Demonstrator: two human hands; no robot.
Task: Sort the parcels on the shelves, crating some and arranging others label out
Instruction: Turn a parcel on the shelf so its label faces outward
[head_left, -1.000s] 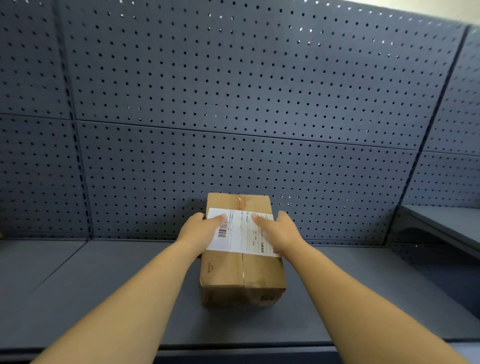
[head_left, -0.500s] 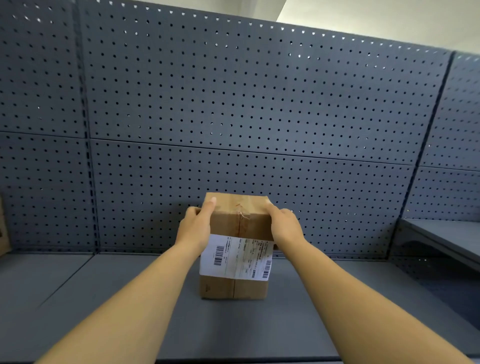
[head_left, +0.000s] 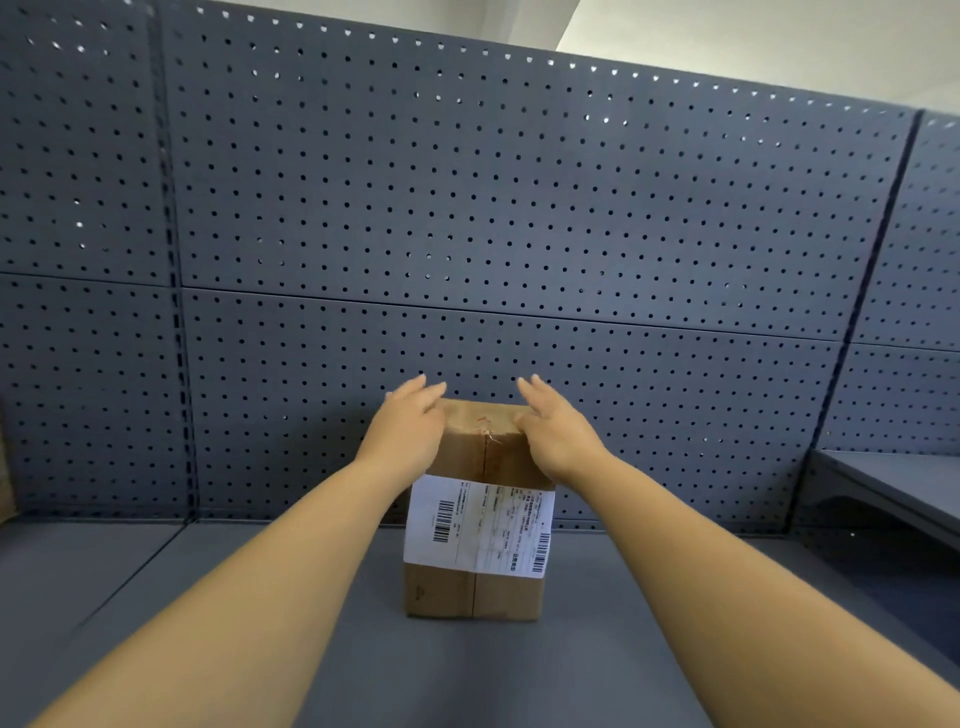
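Grey pegboard (head_left: 519, 208) is seen behind a shelf (head_left: 649, 654), on which 1 cardboard parcel (head_left: 498, 457) is stood upright, label (head_left: 478, 525) outward. The left hand (head_left: 405, 431) and right hand (head_left: 556, 436) are held at its top corners, fingers straight and spread.

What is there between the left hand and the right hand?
In the head view, only the top of the cardboard box lies between the left hand and the right hand.
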